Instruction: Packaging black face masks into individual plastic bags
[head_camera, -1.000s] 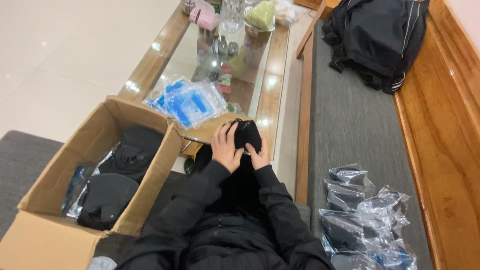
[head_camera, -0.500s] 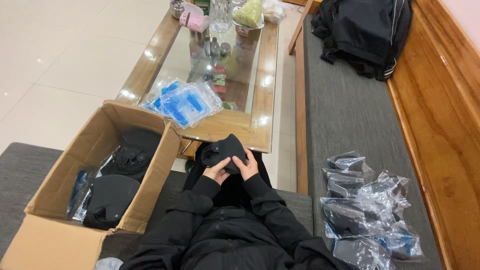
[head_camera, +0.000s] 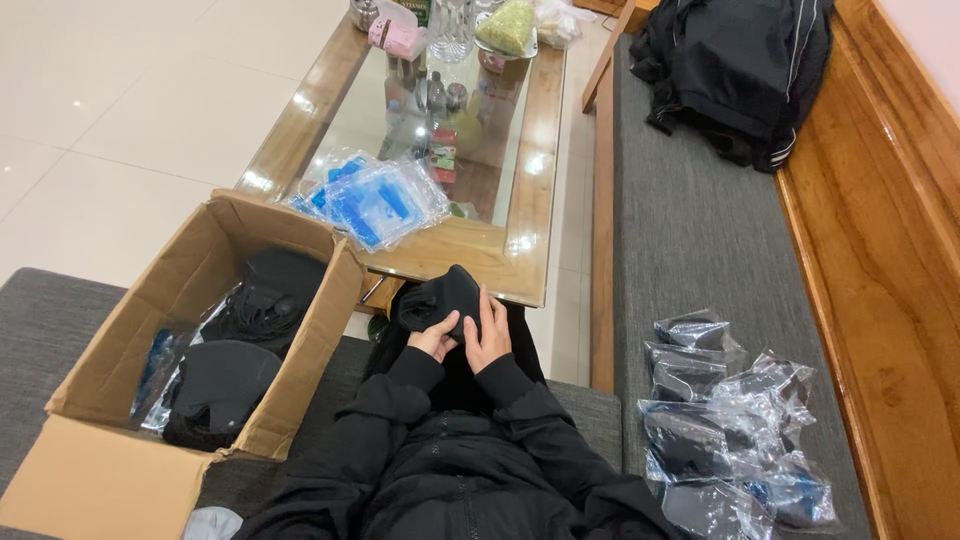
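Fabric like this black cap (head_camera: 440, 300) is soft and light, likely floppy. Your left hand (head_camera: 434, 342) and right hand (head_camera: 490, 338) have fingers clamped on its lower edge; grip there.

We are in a home living room, and the glass-topped coffee table (head_camera: 520, 150) with its wooden frame tells us so first. On its far end we see a cluster of household bits: a pink container (head_camera: 396, 36), a clear glass jar (head_camera: 452, 25) and a bowl of something green (head_camera: 508, 25). Just to the right of the table runs a wooden bench sofa (head_camera: 880, 260) with a grey cushion (head_camera: 690, 220), a black jacket (head_camera: 740, 70) dropped at its far end. To the left of the table lies a pale tiled floor (head_camera: 130, 110). Nearer us than the table we sit on a grey seat (head_camera: 60, 310) beside an open cardboard box (head_camera: 120, 470), so this reads as piecework done at home.
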